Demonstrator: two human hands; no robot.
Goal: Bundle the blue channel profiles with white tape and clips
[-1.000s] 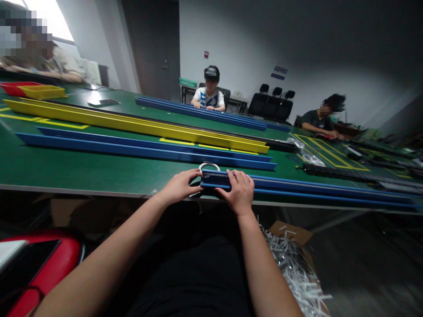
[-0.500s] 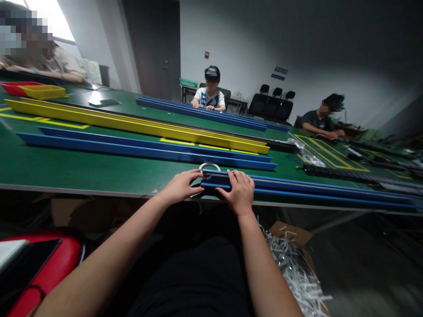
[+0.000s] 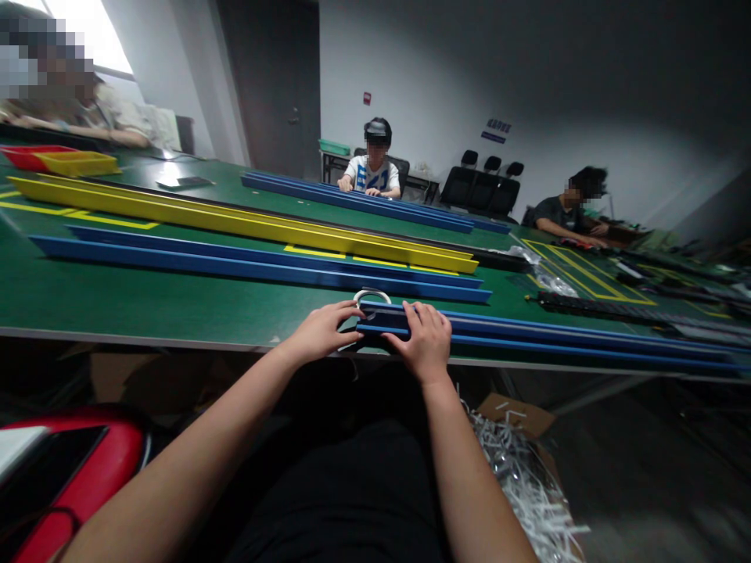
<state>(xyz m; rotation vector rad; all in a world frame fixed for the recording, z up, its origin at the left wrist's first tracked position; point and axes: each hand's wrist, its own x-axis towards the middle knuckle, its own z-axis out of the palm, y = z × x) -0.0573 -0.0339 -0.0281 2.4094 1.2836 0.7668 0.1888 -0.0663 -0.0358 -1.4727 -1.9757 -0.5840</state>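
A long blue channel [image 3: 557, 338] lies along the near edge of the green table [image 3: 146, 309], running off to the right. My right hand [image 3: 425, 338] is clamped over its left end, fingers across the top. My left hand [image 3: 321, 330] rests just left of that end, fingertips touching it and curled around something small and dark that I cannot make out. A white ring-shaped piece [image 3: 371, 295] sits right behind the channel's end.
Two more blue channels [image 3: 258, 264] and a long yellow one [image 3: 246, 223] lie further back. Red and yellow bins [image 3: 76, 162] stand far left. A cardboard box of white shreds [image 3: 522, 461] sits on the floor at right. Three other people sit around the table.
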